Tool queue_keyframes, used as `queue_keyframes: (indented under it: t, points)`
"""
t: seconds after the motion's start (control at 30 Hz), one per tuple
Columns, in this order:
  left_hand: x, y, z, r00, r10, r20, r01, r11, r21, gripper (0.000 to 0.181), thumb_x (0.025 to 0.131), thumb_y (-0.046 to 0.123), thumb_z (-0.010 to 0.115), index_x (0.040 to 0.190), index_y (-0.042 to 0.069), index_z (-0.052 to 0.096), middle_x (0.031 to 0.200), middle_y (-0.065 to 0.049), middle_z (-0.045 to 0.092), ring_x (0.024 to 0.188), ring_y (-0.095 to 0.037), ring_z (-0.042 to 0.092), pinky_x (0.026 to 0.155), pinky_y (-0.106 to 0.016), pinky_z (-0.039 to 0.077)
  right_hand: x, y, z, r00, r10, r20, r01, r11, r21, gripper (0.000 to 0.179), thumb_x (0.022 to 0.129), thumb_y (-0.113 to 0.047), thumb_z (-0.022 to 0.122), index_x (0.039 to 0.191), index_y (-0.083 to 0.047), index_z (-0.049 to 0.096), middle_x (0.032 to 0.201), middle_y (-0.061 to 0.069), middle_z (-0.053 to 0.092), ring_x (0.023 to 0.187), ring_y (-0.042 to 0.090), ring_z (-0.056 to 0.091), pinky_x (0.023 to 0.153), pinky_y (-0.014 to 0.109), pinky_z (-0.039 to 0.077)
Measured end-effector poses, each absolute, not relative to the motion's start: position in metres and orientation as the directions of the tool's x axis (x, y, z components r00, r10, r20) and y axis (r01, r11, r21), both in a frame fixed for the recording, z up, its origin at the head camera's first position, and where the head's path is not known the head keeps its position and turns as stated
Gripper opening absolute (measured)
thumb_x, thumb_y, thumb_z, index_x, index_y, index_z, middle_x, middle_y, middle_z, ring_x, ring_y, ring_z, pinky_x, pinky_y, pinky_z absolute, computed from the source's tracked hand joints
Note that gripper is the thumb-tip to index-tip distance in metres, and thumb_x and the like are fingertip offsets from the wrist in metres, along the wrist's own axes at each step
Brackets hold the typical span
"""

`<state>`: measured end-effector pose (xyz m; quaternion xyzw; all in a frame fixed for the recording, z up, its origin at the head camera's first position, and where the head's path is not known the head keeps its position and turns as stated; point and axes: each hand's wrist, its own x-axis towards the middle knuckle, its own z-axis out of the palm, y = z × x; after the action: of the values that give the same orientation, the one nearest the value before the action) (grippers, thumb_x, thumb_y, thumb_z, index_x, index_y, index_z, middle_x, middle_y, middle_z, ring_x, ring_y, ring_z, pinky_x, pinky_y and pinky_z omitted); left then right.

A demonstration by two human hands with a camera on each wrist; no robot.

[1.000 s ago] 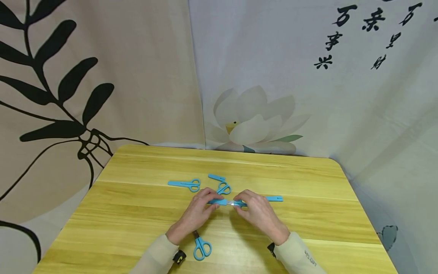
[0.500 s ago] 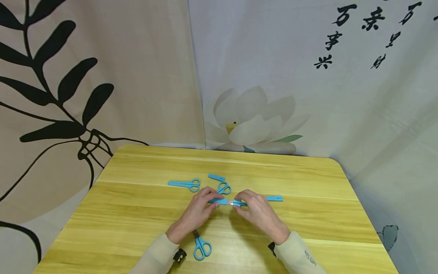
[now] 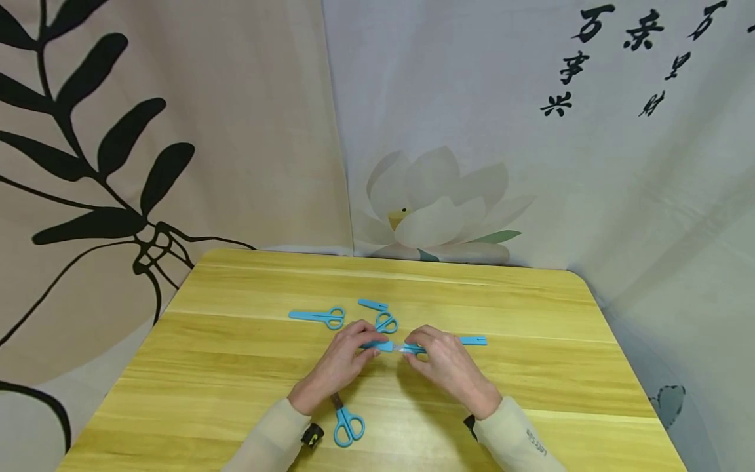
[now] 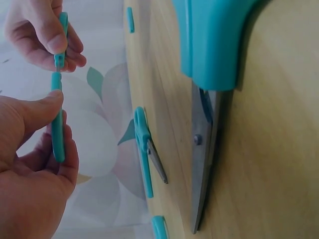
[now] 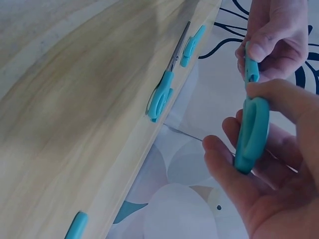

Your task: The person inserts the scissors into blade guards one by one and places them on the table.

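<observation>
My left hand (image 3: 339,364) pinches a light-blue blade cover (image 4: 58,134) between thumb and fingers. Opposite it, my right hand (image 3: 451,370) grips a pair of blue-handled scissors (image 5: 254,132) by the handles. The two are held in line above the table, and a short stretch of blade shows between cover and handles in the head view. In the left wrist view, the blade runs into the cover's mouth; how deep is hidden. The fingers hide parts of both things.
On the wooden table (image 3: 248,380) lie covered scissors (image 3: 316,316) at back left, a loose cover (image 3: 373,305), bare scissors (image 3: 387,322) behind the left hand, another cover (image 3: 474,341) by the right hand, and scissors (image 3: 349,426) near the left wrist. Behind hangs a printed curtain (image 3: 265,131).
The cover in my left hand has shifted slightly right toward the scissors, and less blade shows between them. My right hand has hardly moved, and the things on the table lie as before.
</observation>
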<state>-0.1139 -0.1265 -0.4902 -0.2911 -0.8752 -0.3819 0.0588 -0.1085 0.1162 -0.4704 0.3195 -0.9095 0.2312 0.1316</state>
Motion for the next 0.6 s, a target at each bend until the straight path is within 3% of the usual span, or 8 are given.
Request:
queue_keyframes:
  t: [0.6]
  points:
    - [-0.1150, -0.1263, -0.4891, -0.816, 0.473, 0.332, 0.563, 0.522, 0.641, 0.023, 0.097, 0.007, 0.072, 0.120, 0.009, 0.076, 0.113, 0.001, 0.063, 0.102, -0.018, 0.058, 0.081, -0.032, 0.051, -0.1117, 0.1124, -0.4709, -0.739, -0.521, 0.428, -0.663, 0.676, -0.321, 0.020, 0.083, -0.011, 0.089, 0.097, -0.006, 0.076, 0.102, 0.005, 0.075, 0.089, 0.019, 0.074, 0.072, 0.032, 0.061]
